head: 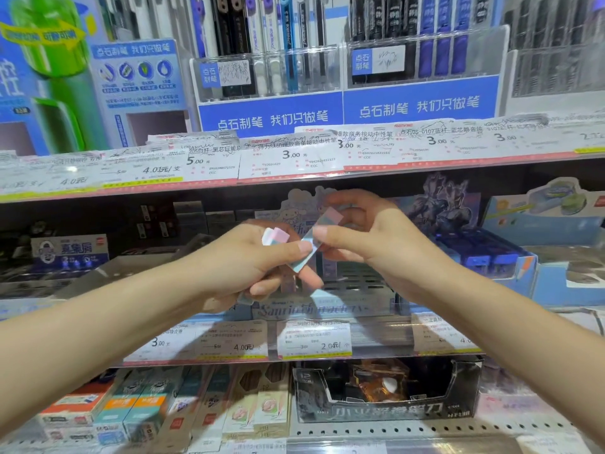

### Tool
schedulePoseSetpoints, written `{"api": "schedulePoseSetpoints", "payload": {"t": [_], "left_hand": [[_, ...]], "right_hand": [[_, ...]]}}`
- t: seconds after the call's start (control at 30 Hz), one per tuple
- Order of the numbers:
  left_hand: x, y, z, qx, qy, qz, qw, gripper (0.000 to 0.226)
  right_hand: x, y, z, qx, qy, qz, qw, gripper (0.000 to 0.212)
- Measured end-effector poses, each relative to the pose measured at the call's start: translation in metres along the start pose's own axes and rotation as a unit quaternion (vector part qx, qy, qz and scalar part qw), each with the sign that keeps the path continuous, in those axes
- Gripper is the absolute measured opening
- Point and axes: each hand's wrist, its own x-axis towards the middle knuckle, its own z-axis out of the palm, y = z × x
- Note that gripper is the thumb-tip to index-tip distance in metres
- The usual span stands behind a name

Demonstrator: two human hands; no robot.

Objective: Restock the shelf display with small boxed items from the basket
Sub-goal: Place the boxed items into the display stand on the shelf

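Pastel rectangular boxes [312, 244] pinched between both hands [370, 244].

Both hands, left [248, 257] and right [370, 244], hover in open air before the middle shelf, right in front of the pastel display box [327, 290]. Its tall printed backboard [304, 198] rises almost to the upper shelf edge [294, 158], leaving only a narrow gap overhead. A blue box [491, 253] crowds it on the right, and a dark box [70, 253] sits well apart on the left. Below, the price-tag rail [294, 342] juts out over the black tray [389, 391].
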Motion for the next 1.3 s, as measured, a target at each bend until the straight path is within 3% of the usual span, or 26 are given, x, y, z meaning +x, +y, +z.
{"api": "schedulePoseSetpoints", "payload": {"t": [0.07,0.17,0.23,0.33,0.47,0.57,0.97,1.1,1.3], "left_hand": [[0.003,-0.001,0.001,0.015,0.008,0.006,1.000,0.034],[0.004,-0.003,-0.003,0.036,0.023,0.025,0.999,0.043],[0.002,-0.004,-0.010,0.143,0.046,0.073,0.986,0.038],[-0.002,-0.002,-0.020,0.361,0.103,0.175,0.910,0.019],[-0.001,-0.004,-0.023,0.546,0.084,0.183,0.813,0.050],[0.002,-0.009,-0.022,0.609,0.053,0.135,0.780,0.066],[0.004,-0.002,-0.023,0.576,-0.014,0.106,0.810,0.070],[0.006,-0.001,-0.025,0.569,-0.016,0.108,0.815,0.069],[0.009,-0.007,-0.031,0.577,-0.025,0.124,0.807,0.075]], "right_hand": [[0.000,0.004,0.003,-0.011,0.021,-0.019,1.000,0.036],[0.004,0.004,-0.002,-0.022,0.048,-0.032,0.998,0.030],[0.007,0.001,-0.011,-0.056,0.059,-0.045,0.996,0.030],[0.008,0.003,-0.021,-0.164,0.053,-0.070,0.983,0.034],[0.011,0.010,-0.022,-0.265,0.026,-0.083,0.960,0.041],[0.012,0.013,-0.021,-0.321,-0.002,-0.080,0.944,0.041],[0.014,0.023,-0.021,-0.368,-0.015,-0.086,0.926,0.024],[0.014,0.024,-0.021,-0.402,-0.025,-0.134,0.906,0.011],[0.016,0.019,-0.021,-0.391,-0.062,-0.069,0.916,0.032]]}}
